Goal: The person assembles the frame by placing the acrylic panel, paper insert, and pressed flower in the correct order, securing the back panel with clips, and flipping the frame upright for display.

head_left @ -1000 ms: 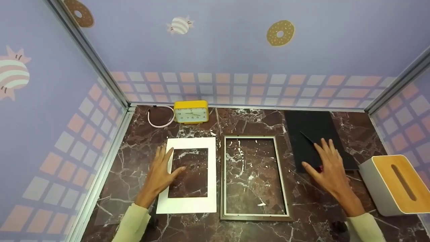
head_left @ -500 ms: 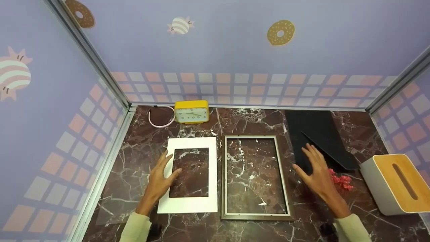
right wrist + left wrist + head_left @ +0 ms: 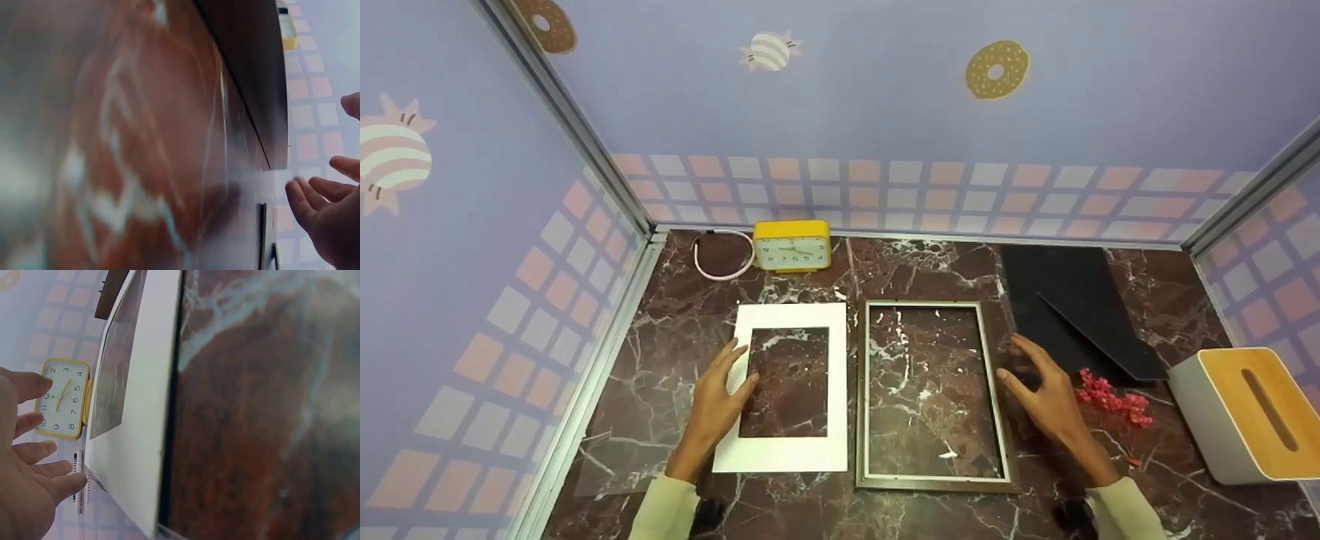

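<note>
A white rectangular mat [image 3: 780, 455] with a cut-out window lies in front of my left hand [image 3: 716, 401]. The left hand is over the mat's left edge, fingers extended and thumb spread. Whether it touches the mat I cannot tell; nothing is in its grasp. To the mat's right lies an empty brown picture frame [image 3: 934, 484] with a pale inner edge. My right hand [image 3: 1046, 401] is just beside the frame's right side, its fingers loosely spread and holding nothing. In the right wrist view those fingers [image 3: 329, 191] appear apart from the frame [image 3: 253, 73].
A black backing board [image 3: 1054, 277] with a raised stand flap lies at back right. Pink flowers [image 3: 1110, 401] lie near the right hand, beside a tissue box [image 3: 1252, 420]. A yellow clock [image 3: 792, 247] and white headband [image 3: 724, 276] stand at the back left. A faint clear sheet [image 3: 619, 457] lies left.
My right hand has moved left, from over the black board to beside the frame, uncovering the pink flowers. The left hand has barely moved. Mat and frame stay in place.
</note>
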Demonstrator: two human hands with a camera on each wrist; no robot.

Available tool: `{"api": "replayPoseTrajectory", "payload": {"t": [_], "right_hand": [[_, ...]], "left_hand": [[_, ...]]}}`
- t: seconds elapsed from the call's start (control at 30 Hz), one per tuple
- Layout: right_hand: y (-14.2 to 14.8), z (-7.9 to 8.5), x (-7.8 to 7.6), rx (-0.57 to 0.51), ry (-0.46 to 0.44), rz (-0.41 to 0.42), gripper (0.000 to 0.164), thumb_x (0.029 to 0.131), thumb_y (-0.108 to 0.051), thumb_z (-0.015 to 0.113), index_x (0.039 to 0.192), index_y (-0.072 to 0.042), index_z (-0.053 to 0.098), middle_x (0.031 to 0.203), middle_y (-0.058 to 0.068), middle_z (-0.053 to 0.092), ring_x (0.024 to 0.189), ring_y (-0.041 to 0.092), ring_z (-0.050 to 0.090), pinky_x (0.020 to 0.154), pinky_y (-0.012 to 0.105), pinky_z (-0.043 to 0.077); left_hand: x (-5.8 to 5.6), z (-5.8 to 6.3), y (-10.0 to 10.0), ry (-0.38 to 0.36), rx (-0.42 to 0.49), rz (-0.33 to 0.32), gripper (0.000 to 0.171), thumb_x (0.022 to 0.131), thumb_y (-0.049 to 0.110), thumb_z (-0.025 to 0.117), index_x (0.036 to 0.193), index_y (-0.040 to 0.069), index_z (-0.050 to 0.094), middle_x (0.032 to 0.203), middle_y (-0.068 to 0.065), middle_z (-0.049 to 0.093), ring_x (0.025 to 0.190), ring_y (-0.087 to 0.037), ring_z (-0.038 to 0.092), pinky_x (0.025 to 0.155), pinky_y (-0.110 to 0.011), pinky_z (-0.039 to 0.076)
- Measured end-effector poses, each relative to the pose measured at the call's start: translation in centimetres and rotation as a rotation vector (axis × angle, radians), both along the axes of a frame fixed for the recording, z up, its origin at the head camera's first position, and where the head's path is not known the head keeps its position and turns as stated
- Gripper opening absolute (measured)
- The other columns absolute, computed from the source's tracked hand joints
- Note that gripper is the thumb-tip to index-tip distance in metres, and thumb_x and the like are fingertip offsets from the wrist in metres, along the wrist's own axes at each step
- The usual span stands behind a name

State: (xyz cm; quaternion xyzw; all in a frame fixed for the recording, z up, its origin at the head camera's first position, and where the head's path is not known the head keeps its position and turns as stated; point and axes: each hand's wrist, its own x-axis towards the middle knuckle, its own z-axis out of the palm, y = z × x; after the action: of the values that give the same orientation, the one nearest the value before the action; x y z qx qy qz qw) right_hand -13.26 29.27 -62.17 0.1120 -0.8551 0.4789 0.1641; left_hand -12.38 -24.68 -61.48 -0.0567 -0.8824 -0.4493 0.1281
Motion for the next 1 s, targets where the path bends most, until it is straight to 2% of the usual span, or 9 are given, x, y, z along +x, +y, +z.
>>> {"api": "replayPoseTrajectory", "payload": {"t": [0.1, 0.23, 0.43, 0.53, 0.7, 0.8, 1.0], "right_hand": [[-0.5, -0.1, -0.1, -0.087, -0.040, 0.026, 0.059, 0.093, 0.008, 0.082, 0.150, 0.006, 0.063, 0.134, 0.026, 0.071, 0.112, 0.033, 0.073, 0.093, 0.019, 0.059], [-1.1, -0.3, -0.3, -0.158, -0.059, 0.033, 0.057, 0.093, 0.013, 0.079, 0.148, 0.009, 0.063, 0.139, 0.029, 0.067, 0.115, 0.024, 0.070, 0.091, 0.023, 0.061], [-1.7, -0.8, -0.4, -0.214, -0.081, -0.009, 0.055, 0.090, 0.021, 0.075, 0.143, 0.017, 0.062, 0.134, 0.037, 0.065, 0.114, 0.035, 0.068, 0.090, 0.023, 0.061], [-1.7, -1.1, -0.3, -0.219, -0.089, -0.003, 0.054, 0.090, 0.022, 0.075, 0.142, 0.016, 0.063, 0.132, 0.037, 0.066, 0.113, 0.035, 0.068, 0.089, 0.019, 0.060], [-1.3, -1.7, -0.3, -0.255, -0.100, 0.043, 0.057, 0.089, 0.022, 0.077, 0.143, 0.012, 0.065, 0.129, 0.031, 0.069, 0.111, 0.023, 0.069, 0.088, 0.015, 0.058], [-1.2, -2.1, -0.4, -0.262, -0.092, 0.074, 0.058, 0.088, 0.023, 0.077, 0.143, 0.012, 0.064, 0.128, 0.031, 0.069, 0.110, 0.019, 0.068, 0.088, 0.015, 0.058], [-1.1, -2.4, -0.4, -0.248, -0.096, 0.081, 0.057, 0.087, 0.023, 0.077, 0.142, 0.013, 0.065, 0.125, 0.031, 0.070, 0.107, 0.020, 0.068, 0.087, 0.015, 0.057]], "left_hand": [[0.0, 0.1, -0.1, -0.006, 0.014, 0.029, 0.053, 0.097, -0.001, 0.081, 0.147, -0.008, 0.064, 0.161, -0.031, 0.053, 0.150, -0.054, 0.048, 0.122, -0.069, 0.041], [-0.1, 0.1, -0.1, -0.003, 0.022, 0.054, 0.053, 0.096, -0.001, 0.082, 0.146, -0.009, 0.064, 0.157, -0.031, 0.056, 0.148, -0.053, 0.051, 0.121, -0.067, 0.043], [-0.1, 0.0, -1.0, 0.005, 0.034, 0.090, 0.051, 0.096, -0.003, 0.081, 0.145, -0.009, 0.065, 0.153, -0.030, 0.061, 0.144, -0.050, 0.056, 0.118, -0.064, 0.047], [0.0, 0.0, -1.9, 0.004, 0.055, 0.119, 0.049, 0.097, -0.004, 0.079, 0.145, -0.008, 0.066, 0.153, -0.028, 0.062, 0.143, -0.049, 0.057, 0.118, -0.063, 0.048], [0.3, -0.2, -3.9, 0.011, 0.051, 0.192, 0.044, 0.098, -0.003, 0.079, 0.141, -0.008, 0.069, 0.151, -0.028, 0.063, 0.142, -0.049, 0.058, 0.119, -0.063, 0.046], [0.6, -0.1, -5.2, 0.020, 0.037, 0.237, 0.043, 0.097, -0.004, 0.079, 0.139, -0.008, 0.070, 0.151, -0.027, 0.063, 0.143, -0.050, 0.056, 0.121, -0.063, 0.043], [0.9, 0.2, -7.8, 0.035, -0.042, 0.271, 0.046, 0.095, -0.003, 0.081, 0.138, -0.012, 0.068, 0.153, -0.033, 0.059, 0.148, -0.055, 0.047, 0.125, -0.071, 0.034]]}}
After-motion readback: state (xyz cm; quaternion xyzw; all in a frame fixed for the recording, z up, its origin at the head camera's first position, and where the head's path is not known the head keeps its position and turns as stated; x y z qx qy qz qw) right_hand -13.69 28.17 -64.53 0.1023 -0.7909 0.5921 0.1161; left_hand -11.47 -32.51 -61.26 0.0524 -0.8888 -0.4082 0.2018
